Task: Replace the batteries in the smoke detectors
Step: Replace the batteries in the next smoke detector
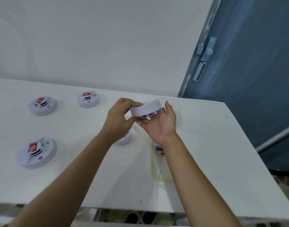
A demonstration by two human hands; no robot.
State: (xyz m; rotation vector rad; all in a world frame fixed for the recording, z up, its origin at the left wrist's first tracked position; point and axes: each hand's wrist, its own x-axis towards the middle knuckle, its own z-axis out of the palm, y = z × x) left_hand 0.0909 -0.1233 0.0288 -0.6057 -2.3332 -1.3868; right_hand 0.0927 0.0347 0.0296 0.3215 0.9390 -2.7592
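— Where is the surface (pixel 214 153) ending?
— Its front edge is running below both forearms, and its right edge is slanting beside the blue door (pixel 255 79). A bare stretch is lying open toward the front.
— And the held smoke detector (pixel 145 108)?
— It is hanging above the far middle, white, round and tilted, with dark vents showing underneath. The left hand (pixel 119 115) is gripping its near rim and the right hand (pixel 161 126) is cupping it from below. Batteries (pixel 160 150) are lying in a clear tray (pixel 152 169) under the right forearm.
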